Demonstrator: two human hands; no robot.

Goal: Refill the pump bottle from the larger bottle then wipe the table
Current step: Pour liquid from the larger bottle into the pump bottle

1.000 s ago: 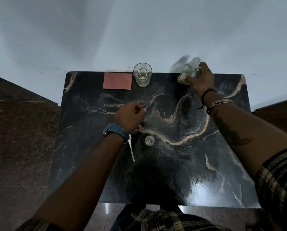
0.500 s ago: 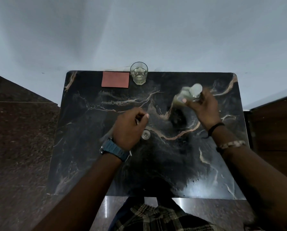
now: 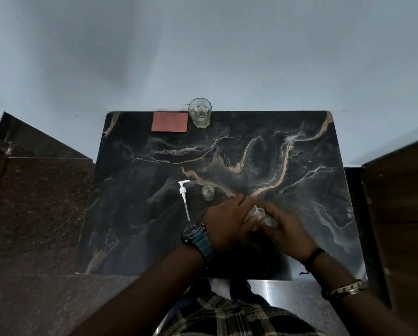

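Both hands, left hand [image 3: 229, 221] and right hand [image 3: 284, 229], clasp the clear larger bottle [image 3: 257, 214] between them, probably light, rigid and slick; the open pump bottle [image 3: 208, 192] stands just beyond the left knuckles.

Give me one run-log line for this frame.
stage: opening larger bottle | left hand: grips it | right hand: grips it | pump head: lying on table | pump bottle: open, upright | wiping: not begun

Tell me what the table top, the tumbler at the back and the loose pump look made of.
Table top: polished dark marble or a marble-look laminate, veined, glossy.
Tumbler: clear glass, likely; see-through with thick base.
Pump: white plastic, apparently; opaque and matte.
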